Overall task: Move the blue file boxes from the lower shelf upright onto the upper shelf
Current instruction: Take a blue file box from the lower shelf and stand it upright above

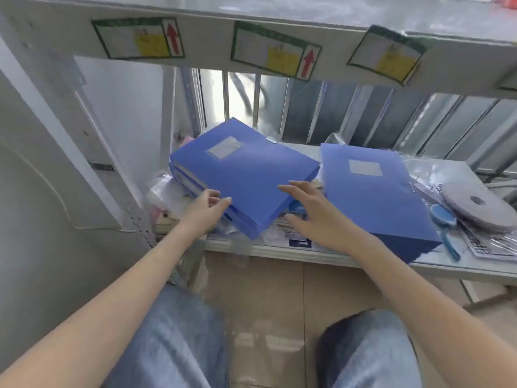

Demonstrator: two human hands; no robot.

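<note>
Two blue file boxes lie flat on the lower shelf (321, 254). The left blue file box (249, 172) rests askew on loose items, its near corner jutting toward the shelf's front edge. My left hand (205, 210) has its fingers curled on that box's near left edge, though a firm grip is not clear. My right hand (316, 217) hovers open at the box's near right edge, fingers spread. To the right, the second blue file box (372, 197) lies apart from both hands. The upper shelf (279, 12) runs across the top of the view.
Labels with red arrows (275, 50) hang on the upper shelf's front beam. A grey tape roll (477, 207), a blue-handled tool (444, 226) and plastic-wrapped papers lie at the right of the lower shelf. A white shelf post (92, 141) stands at the left. My knees are below.
</note>
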